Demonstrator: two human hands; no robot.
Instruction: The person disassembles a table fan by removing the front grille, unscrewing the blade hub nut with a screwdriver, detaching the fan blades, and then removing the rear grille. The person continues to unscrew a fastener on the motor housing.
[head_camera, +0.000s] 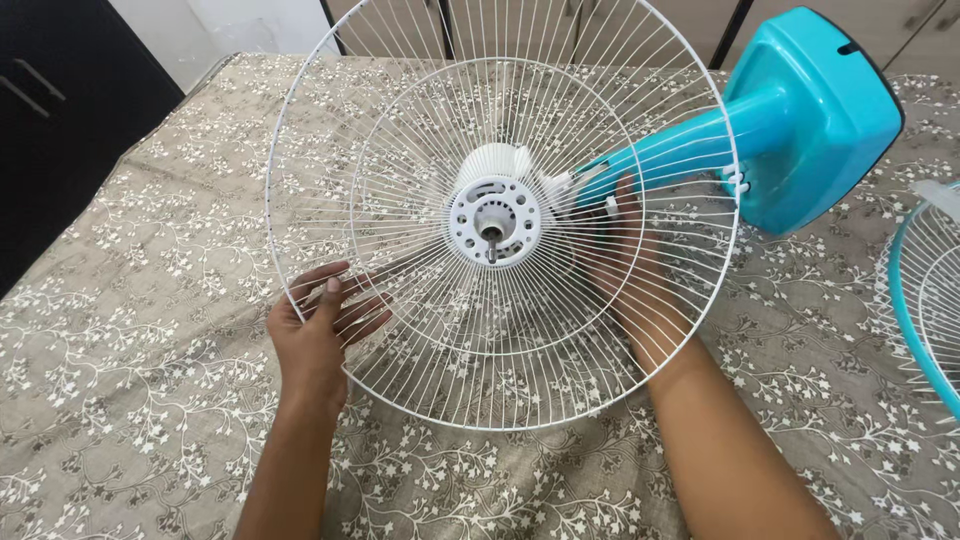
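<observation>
Rear guard (430, 330) seated on motor hub (495, 215); left hand (315, 335) grips its rim, right hand (625, 265) behind wires, grip unclear. Blade absent; front guard (925, 300) lies right of the right hand.

A white wire fan guard (400, 180) stands tilted on its edge mid-table. Behind it lies a turquoise fan stand (790, 120), stretching far right.

Two bare forearms come up from the bottom edge here, no sleeves showing anywhere, no watch, no bracelet at either wrist. The left hand (315, 335) shows short, plain nails and ringless fingers (352, 322). The right hand (630, 275) is seen only through thin white wires, so its details are hard to tell.
</observation>
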